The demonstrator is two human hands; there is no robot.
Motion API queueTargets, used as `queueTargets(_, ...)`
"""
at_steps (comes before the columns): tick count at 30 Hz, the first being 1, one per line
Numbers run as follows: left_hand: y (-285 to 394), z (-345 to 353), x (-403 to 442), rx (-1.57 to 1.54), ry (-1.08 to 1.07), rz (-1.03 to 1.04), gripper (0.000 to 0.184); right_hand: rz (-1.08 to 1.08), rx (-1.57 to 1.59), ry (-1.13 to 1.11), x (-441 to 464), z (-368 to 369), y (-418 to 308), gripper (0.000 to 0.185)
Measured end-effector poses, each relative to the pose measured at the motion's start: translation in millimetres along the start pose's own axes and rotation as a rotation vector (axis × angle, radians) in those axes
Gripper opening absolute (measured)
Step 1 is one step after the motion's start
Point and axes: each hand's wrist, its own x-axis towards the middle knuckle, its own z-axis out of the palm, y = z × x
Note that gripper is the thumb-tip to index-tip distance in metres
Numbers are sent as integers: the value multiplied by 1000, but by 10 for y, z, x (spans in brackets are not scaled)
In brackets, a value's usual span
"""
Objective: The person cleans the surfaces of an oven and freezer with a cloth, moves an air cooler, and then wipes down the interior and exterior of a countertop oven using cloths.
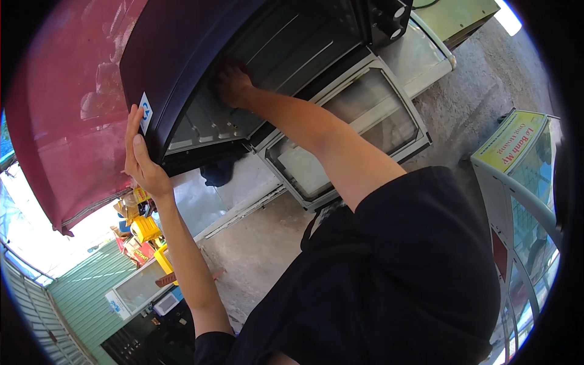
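The left hand [145, 163] lay flat, empty, on the oven [170, 45] — door [376, 114] already open, right hand [233, 84] inside, its grip too shadowed to tell.

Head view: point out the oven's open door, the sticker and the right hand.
Door [372, 102]: head view, on its glass pane.
Sticker [146, 114]: head view, on its face.
Right hand [232, 85]: head view, on the back of it, inside the oven [178, 68].

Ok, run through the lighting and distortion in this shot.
Head view: black vignetting surrounds the image, and the oven's edge looks bowed, likely by the wide lens; head view, inside the oven: the right hand is dim in shadow; head view, left: the background below the red sheet is blown out white.
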Motion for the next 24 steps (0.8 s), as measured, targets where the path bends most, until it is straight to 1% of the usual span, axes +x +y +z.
queueTargets(1, 2, -9, -9, -6, 0, 2, 41, -57, 24, 47, 32, 100, 1, 47)
queueTargets(2, -15, -26, -10, -3, 9, 9, 41, -63, 21, 55, -4, 37, 18, 47)
queueTargets(4, -55, -9, -14, -36, 5, 21, 41, -279, -48, -140, -148, -174, 130, 44)
queueTargets(5, -76, -22, -5, -38, -7, 50, 41, -279, -54, -140, -205, -294, 145, 44)
queueTargets(7, -76, -18, -18, -46, -5, 36, 40, -221, 155, -300, -297, -507, 122, 45)
queueTargets(8, -71, -12, -14, -57, 1, 24, 40, -219, 148, -287, -350, -534, 83, 45)
queueTargets(10, -71, -8, -17, -66, 6, 41, 39, -116, 237, -189, -425, -510, 6, 37)
queueTargets(11, -60, -12, -17, -68, 3, 41, 38, -118, 231, -174, -408, -529, -9, 37)
queueTargets(13, -64, -17, -30, -48, 5, 49, 38, -61, 123, -256, -344, -531, -100, 43)
queueTargets(14, -62, -19, -36, -36, 4, 39, 37, -63, 125, -248, -376, -551, -115, 43)
queueTargets(16, -63, -5, -29, -35, 23, 56, 36, 0, 139, 198, -609, -660, 21, 32)
queueTargets(18, -47, -3, -55, -23, 24, 28, 35, -80, 84, 460, -1109, -1068, 250, 24)
queueTargets(20, -63, 7, -63, -31, 58, 4, 34, 95, -7, 434, -1576, -1305, 442, 25)
queueTargets(22, -88, 9, -52, -61, 64, 44, 33, 259, -160, 269, -1830, -1075, 778, 27)
queueTargets(23, -70, 7, -62, -30, 42, 17, 39, 251, -161, 257, -1791, -949, 774, 27)
queueTargets(24, -79, 12, -61, -30, 42, 5, 39, 186, -197, 414, -1738, -831, 780, 34)
